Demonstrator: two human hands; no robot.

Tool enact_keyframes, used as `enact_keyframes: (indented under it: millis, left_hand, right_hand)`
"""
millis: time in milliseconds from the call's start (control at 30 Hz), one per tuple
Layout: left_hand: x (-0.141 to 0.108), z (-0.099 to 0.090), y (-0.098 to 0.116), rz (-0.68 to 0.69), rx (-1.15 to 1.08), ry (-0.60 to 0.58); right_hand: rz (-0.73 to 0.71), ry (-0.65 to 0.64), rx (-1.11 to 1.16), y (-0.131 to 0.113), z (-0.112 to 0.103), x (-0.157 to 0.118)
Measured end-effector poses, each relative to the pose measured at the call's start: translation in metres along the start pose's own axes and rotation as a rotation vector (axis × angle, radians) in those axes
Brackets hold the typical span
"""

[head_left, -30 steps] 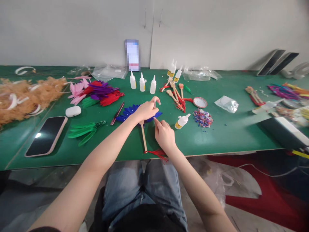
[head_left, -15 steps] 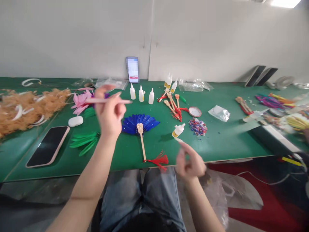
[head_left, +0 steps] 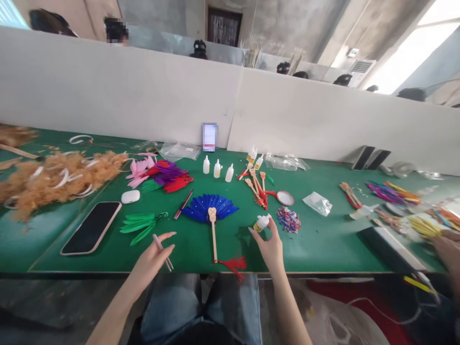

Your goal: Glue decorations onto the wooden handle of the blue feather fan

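Blue feather fan [head_left: 210, 208] lies flat on the green counter [head_left: 323, 239], centre, its wooden handle [head_left: 213, 235] pointing toward the near edge and ending in a red tassel [head_left: 233, 263]. Left hand [head_left: 153, 261] hovers near the counter edge, left of the handle, fingers loosely spread, a thin pink stick [head_left: 162, 251] pinched between them. Right hand [head_left: 271, 247] reaches to the right of the fan, fingertips closing round a small glue bottle [head_left: 261, 223] lying tilted on the counter. Just right of the bottle: a heap of coloured sequins [head_left: 288, 219]; beyond it a round lid [head_left: 285, 197]. Far of the fan: three upright white bottles [head_left: 217, 168]. Left: loose green feathers [head_left: 140, 223], a dark phone [head_left: 91, 228] face up, a white earbud case [head_left: 130, 196], mixed pink, purple and red feathers [head_left: 161, 175].
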State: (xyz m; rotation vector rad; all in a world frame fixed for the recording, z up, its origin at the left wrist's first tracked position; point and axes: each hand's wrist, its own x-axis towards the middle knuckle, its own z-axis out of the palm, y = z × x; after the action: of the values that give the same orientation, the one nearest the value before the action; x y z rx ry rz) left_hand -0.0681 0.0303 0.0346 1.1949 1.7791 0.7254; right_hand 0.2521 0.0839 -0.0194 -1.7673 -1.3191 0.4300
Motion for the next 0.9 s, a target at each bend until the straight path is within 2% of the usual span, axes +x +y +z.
enact_keyframes:
  millis: [100, 200, 300, 400, 500, 567, 667, 733, 800, 900]
  left_hand:
    - [0.013, -0.012, 0.006, 0.047, 0.188, -0.118]
    - [0.025, -0.007, 0.011, 0.055, 0.381, -0.148]
    - [0.034, 0.003, 0.016, -0.021, 0.606, -0.091]
    - [0.032, 0.008, 0.023, -0.061, 0.752, -0.022]
    - [0.016, 0.015, 0.031, 0.009, 0.810, 0.123]
    - [0.005, 0.028, 0.038, 0.119, 0.809, 0.154]
    - [-0.002, 0.058, 0.052, 0.207, 0.865, -0.045]
    - [0.003, 0.079, 0.061, 0.232, 0.931, -0.124]
    - [0.014, 0.096, 0.067, 0.216, 0.961, -0.139]
    - [0.028, 0.107, 0.066, 0.225, 0.965, -0.152]
  right_hand:
    - [0.014, -0.017, -0.048, 0.000, 0.011, 0.005]
    - [-0.010, 0.000, -0.072, -0.001, 0.015, 0.005]
    - [0.005, 0.003, -0.067, 0.001, 0.016, 0.003]
    - [0.000, -0.016, -0.056, 0.005, 0.017, 0.003]
    - [-0.005, -0.029, -0.044, 0.008, 0.019, 0.004]
    - [0.013, -0.033, -0.040, 0.010, 0.020, 0.004]
    - [0.013, -0.015, -0.055, 0.010, 0.022, 0.004]
    - [-0.017, 0.013, -0.079, 0.009, 0.023, 0.003]
    - [-0.049, 0.027, -0.083, 0.008, 0.021, -0.001]
    - [-0.056, 0.044, -0.014, 0.007, 0.013, -0.015]
